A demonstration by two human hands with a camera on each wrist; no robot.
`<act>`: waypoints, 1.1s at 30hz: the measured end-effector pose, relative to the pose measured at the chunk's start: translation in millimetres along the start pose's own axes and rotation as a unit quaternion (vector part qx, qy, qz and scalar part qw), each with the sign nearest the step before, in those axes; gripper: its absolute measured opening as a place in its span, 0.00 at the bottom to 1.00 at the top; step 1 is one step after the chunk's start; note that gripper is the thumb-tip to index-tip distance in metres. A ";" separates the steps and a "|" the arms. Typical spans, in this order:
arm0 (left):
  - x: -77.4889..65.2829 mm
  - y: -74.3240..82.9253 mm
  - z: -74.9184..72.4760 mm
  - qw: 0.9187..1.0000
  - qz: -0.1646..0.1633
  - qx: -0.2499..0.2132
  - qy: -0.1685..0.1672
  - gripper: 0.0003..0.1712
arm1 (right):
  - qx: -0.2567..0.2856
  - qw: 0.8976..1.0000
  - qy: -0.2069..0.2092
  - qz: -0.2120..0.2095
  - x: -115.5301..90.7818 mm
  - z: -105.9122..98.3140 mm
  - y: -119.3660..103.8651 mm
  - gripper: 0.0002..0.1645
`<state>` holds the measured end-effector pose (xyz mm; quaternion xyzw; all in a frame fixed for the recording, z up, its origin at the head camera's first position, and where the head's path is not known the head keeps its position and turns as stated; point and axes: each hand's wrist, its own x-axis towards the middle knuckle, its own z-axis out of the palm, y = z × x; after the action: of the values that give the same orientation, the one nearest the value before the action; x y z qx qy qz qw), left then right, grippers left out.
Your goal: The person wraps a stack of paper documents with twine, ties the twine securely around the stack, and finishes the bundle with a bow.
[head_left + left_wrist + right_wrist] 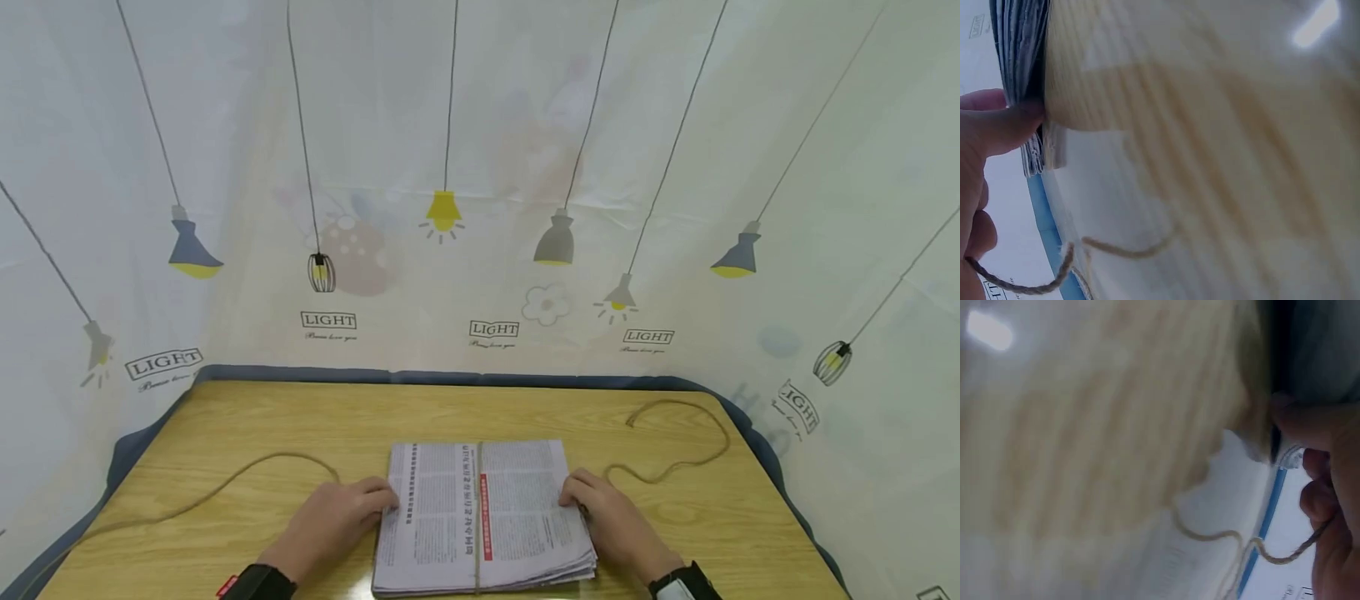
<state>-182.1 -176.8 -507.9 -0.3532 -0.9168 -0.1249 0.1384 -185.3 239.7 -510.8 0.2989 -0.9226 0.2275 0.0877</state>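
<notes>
A stack of newspapers lies on the wooden table in front of me. One strand of twine runs down across its middle. My left hand pinches the stack's left edge, its thumb seen against the sheets in the left wrist view. At the right edge my right hand grips the stack the same way. A length of twine comes out from the curled fingers of the left hand. In the right wrist view, twine also trails from the lower fingers. The underside of the stack is hidden.
A loose twine tail runs leftward over the table to its near left corner. Another tail curves at the back right. Behind the table hangs a pale curtain printed with lamps, with a dark blue border along the table edge.
</notes>
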 end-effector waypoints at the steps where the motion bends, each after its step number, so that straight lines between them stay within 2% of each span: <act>1: 0.7 0.3 -0.2 1.000 -0.013 -0.010 -0.011 0.10 | 0.001 1.000 -0.016 0.016 0.1 -1.7 0.6 0.17; 6: 3.2 0.3 -2.8 0.996 -0.061 -0.038 -0.049 0.10 | 0.031 0.989 -0.097 0.104 1.9 -11.9 5.1 0.14; 10: 2.3 -1.3 -3.8 0.995 -0.074 -0.038 -0.054 0.10 | 0.061 0.982 -0.123 0.131 2.5 -16.0 9.8 0.13; 15: 0.7 -3.1 -3.8 0.996 -0.075 -0.027 -0.048 0.10 | 0.062 0.980 -0.119 0.144 1.3 -15.5 15.0 0.12; 18: -0.4 -4.6 -3.0 0.995 -0.087 -0.016 -0.047 0.11 | 0.032 0.982 -0.107 0.150 0.2 -14.4 18.2 0.09; 24: -1.7 -5.4 -8.9 0.985 -0.156 -0.020 -0.065 0.17 | -0.038 0.986 -0.070 0.150 -2.6 -14.8 22.3 0.09; 29: -3.3 -12.1 -19.6 0.974 -0.206 -0.062 -0.073 0.21 | -0.029 0.986 -0.064 0.153 -3.0 -18.1 22.7 0.08; 32: -6.7 -20.8 -26.8 0.965 -0.217 -0.117 -0.093 0.21 | -0.011 0.984 -0.065 0.168 -2.8 -20.2 21.7 0.06; 33: -7.8 -23.7 -29.3 0.959 -0.220 -0.146 -0.103 0.21 | -0.006 0.982 -0.065 0.176 -2.5 -20.8 21.2 0.06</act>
<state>-187.8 -208.2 -486.5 -0.1701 -0.9530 -0.2476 -0.0407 -195.2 266.0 -501.0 0.1451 -0.9659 0.2142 -0.0120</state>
